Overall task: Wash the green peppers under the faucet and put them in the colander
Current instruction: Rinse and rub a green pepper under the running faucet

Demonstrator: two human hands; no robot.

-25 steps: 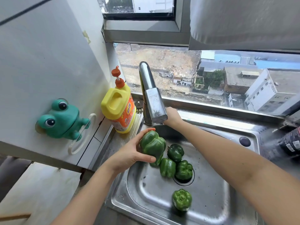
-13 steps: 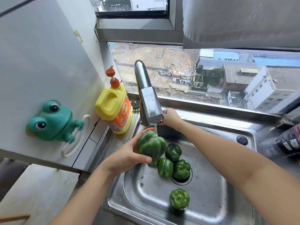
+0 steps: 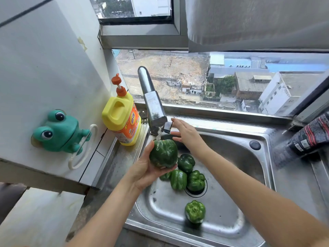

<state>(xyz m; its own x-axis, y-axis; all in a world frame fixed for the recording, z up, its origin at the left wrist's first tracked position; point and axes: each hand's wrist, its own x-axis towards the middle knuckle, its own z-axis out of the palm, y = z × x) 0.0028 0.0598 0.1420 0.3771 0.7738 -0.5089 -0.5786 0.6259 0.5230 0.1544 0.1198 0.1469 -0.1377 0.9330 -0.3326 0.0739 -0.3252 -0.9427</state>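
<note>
My left hand [image 3: 145, 169] cups a large green pepper [image 3: 163, 152] from below and holds it under the steel faucet [image 3: 153, 106], where water runs onto its top. My right hand [image 3: 187, 133] hovers just right of the faucet's lever [image 3: 168, 126], fingers straight and spread, holding nothing. Several more green peppers lie in the steel sink [image 3: 236, 157]: a cluster [image 3: 186, 172] by the drain and a single one [image 3: 195, 211] nearer the front edge. No colander is in view.
A yellow detergent bottle [image 3: 122, 117] with an orange pump stands left of the faucet. A green frog holder [image 3: 60, 130] sticks to the white wall at left. A dark packet [image 3: 310, 135] lies on the drainboard at right. The window runs behind the sink.
Water now flows fully onto the pepper. My left hand has turned the pepper and cradles it from beneath. My right hand has come off the lever and its fingers have spread.
</note>
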